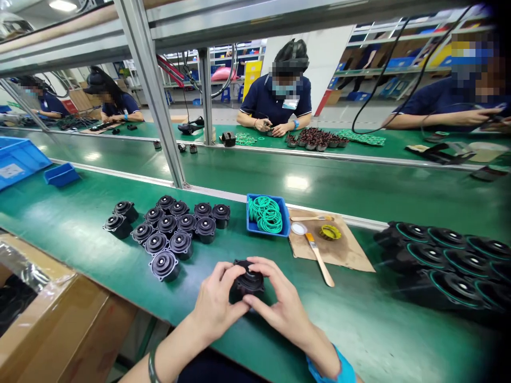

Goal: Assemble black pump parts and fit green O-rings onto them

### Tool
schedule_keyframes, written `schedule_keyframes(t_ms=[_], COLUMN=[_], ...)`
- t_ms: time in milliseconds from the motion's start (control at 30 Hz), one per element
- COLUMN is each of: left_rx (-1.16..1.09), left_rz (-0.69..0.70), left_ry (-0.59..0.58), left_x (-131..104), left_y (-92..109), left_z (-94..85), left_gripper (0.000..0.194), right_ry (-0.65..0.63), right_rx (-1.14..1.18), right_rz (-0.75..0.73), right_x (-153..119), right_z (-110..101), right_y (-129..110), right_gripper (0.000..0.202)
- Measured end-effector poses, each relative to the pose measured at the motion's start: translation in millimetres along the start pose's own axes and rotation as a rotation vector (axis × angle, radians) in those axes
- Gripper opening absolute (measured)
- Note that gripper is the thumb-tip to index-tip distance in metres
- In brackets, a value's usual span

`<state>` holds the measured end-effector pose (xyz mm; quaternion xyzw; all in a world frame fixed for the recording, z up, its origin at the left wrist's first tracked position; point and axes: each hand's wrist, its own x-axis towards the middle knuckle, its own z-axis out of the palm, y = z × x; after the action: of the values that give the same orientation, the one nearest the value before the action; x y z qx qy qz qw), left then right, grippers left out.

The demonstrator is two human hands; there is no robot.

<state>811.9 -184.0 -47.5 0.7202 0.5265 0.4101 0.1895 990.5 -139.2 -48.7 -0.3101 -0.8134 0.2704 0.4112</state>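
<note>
A round black motor housing (248, 284) stands on the green bench in front of me. My left hand (217, 295) curls round its left side, and my right hand (279, 295) grips it from the right; the thumbs come close together at the front. Fingers cover part of its top, so I cannot tell whether a ring sits on it. Behind it is a small blue bin (248, 213) of green rubber rings (268, 214). To the left stand several black housings (163, 264) with no green ring showing.
Right of the bin, a stained cardboard sheet (351, 250) bears a wooden-handled brush (319, 259), another brush (309, 218) and a yellow lid (330, 232). Housings with green rings (455, 287) stand far right. A metal post (159, 101) rises ahead. Co-workers (275, 101) sit across the line.
</note>
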Motion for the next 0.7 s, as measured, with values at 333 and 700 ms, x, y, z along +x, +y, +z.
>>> schedule_keyframes(t_ms=[333,700], left_rx=[-0.053,-0.02], left_rz=[-0.101,-0.063], left_ry=[-0.125,0.026], left_x=[0,-4], left_y=[-11,-28], left_z=[5.7,11.2], left_gripper=[0.068,0.056], right_ry=[-0.151,-0.028], right_rx=[-0.06,-0.163], right_rz=[-0.028,0.037], right_x=[0,-1], right_z=[3,2], right_y=[14,19], right_gripper=[0.04,0.041])
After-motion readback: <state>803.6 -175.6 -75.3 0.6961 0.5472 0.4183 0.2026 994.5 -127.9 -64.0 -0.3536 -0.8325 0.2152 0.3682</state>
